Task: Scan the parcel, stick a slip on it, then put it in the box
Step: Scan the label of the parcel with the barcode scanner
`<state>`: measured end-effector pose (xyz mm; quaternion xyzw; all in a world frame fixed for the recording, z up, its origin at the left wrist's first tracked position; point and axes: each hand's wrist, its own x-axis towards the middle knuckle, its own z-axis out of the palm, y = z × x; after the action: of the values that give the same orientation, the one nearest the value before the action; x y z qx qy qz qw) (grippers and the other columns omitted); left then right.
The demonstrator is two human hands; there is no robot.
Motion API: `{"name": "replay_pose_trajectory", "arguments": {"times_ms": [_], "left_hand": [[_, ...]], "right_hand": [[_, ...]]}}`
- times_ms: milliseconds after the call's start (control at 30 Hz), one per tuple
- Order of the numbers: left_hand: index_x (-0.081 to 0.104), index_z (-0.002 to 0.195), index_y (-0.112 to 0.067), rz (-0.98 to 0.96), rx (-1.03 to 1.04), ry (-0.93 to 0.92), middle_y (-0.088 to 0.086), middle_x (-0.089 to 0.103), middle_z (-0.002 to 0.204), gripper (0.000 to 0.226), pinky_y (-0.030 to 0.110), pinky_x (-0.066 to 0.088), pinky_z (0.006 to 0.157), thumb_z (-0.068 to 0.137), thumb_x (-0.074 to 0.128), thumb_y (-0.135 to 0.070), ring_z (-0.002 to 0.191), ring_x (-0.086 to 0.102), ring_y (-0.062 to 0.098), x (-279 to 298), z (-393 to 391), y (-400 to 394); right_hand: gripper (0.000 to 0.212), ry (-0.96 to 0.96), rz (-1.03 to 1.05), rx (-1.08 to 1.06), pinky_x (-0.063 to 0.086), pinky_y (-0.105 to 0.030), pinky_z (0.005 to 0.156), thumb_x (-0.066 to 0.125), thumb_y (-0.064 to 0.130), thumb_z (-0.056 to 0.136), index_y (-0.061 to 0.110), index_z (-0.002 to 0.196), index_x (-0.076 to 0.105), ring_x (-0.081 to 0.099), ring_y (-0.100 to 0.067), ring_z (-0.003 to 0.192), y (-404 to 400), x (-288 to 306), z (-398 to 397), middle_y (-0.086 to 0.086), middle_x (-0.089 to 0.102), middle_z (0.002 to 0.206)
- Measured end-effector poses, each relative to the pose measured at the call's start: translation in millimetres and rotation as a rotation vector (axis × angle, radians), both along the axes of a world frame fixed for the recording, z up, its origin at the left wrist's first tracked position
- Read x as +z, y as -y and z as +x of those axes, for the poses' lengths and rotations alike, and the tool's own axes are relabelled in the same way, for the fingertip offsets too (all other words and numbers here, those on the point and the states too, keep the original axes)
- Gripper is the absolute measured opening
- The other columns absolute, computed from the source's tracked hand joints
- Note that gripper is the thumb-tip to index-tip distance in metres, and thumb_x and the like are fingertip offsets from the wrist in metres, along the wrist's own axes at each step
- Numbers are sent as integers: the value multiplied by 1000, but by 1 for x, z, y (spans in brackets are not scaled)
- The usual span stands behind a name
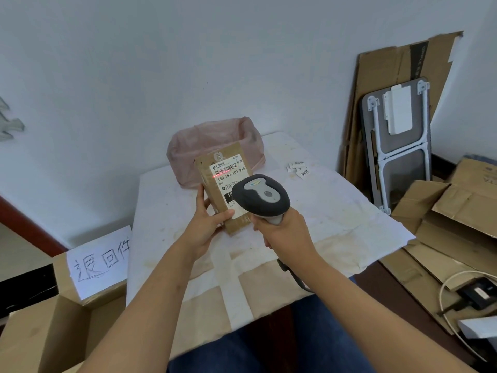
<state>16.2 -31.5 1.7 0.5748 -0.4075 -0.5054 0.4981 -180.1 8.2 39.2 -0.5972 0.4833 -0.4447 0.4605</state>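
Note:
My left hand (208,224) holds a brown parcel (215,189) upright above the table, its white shipping label facing me. My right hand (282,232) grips a grey and black barcode scanner (262,197) just to the right of the parcel and partly in front of it. A red scan line lies across the label's barcode. Small white paper slips (298,168) lie on the table at the back right. An open cardboard box (64,319) with a handwritten white sign stands on the floor at the lower left.
The table (336,211) is covered with white and brown paper. A pink plastic bag (215,141) stands behind the parcel. Flattened cardboard (398,76), a folded table and loose boxes lean at the right. A black device with cables lies at the lower right.

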Motion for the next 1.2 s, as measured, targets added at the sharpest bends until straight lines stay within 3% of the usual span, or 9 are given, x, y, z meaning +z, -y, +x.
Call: {"name": "replay_pose_trajectory", "arguments": {"times_ms": [100, 233, 500, 633, 733, 900, 1033, 1200], "left_hand": [[4, 156, -45, -3, -3, -6, -14, 42, 135, 105, 23, 59, 61, 89, 67, 4, 94, 65, 4, 0, 1, 0], [3, 155, -46, -1, -3, -8, -13, 41, 137, 105, 23, 60, 63, 88, 68, 2, 96, 65, 4, -1, 1, 0], [4, 155, -47, 9, 4, -19, -11, 44, 139, 106, 27, 60, 68, 87, 70, 2, 104, 64, 9, 0, 2, 1], [7, 154, -48, 11, 8, -34, -8, 46, 144, 108, 34, 60, 76, 85, 72, 2, 114, 64, 17, 0, 3, 1], [8, 154, -49, 13, 5, -43, -8, 47, 145, 108, 36, 59, 79, 84, 73, 2, 116, 63, 17, 0, 4, 2], [9, 154, -49, 17, -4, -49, -9, 47, 142, 107, 31, 60, 74, 85, 73, 2, 114, 63, 14, 0, 4, 2], [9, 154, -50, 14, -8, -52, -11, 47, 142, 108, 29, 60, 73, 84, 73, 1, 116, 62, 15, 0, 5, 2], [10, 153, -51, 7, -8, -48, -11, 46, 145, 108, 35, 59, 82, 84, 74, 1, 117, 62, 16, -1, 6, 2]], "right_hand": [[20, -16, -13, 4, 36, -6, 39, 68, 21, 86, 17, 70, 57, 52, 1, 39, 0, 0, 0, 17, 55, 38], [15, 2, 10, 8, 36, -6, 39, 68, 18, 85, 5, 91, 67, 52, 3, 40, 1, -1, -1, 18, 55, 39], [21, -31, 23, -15, 38, -8, 41, 70, 29, 85, 13, 77, 59, 53, -1, 38, 9, 0, -3, 13, 57, 40], [21, -190, -35, -56, 46, -15, 49, 67, 33, 83, 15, 82, 58, 61, -3, 46, 25, 18, -12, 4, 63, 56], [37, -369, -63, -106, 55, -34, 66, 59, 49, 76, 16, 94, 57, 68, -25, 71, 44, 28, -18, -6, 68, 80], [28, -804, -159, -102, 41, -32, 62, 54, 27, 87, 9, 106, 46, 55, -29, 76, 71, 24, -23, -7, 60, 91], [41, -925, -135, -12, 40, -37, 69, 55, 21, 86, 6, 122, 42, 58, -34, 97, 88, 9, -24, -11, 51, 119], [43, -1060, -91, 24, 37, -35, 68, 55, 17, 88, 6, 127, 39, 59, -34, 99, 99, -17, -28, -13, 45, 124]]}}
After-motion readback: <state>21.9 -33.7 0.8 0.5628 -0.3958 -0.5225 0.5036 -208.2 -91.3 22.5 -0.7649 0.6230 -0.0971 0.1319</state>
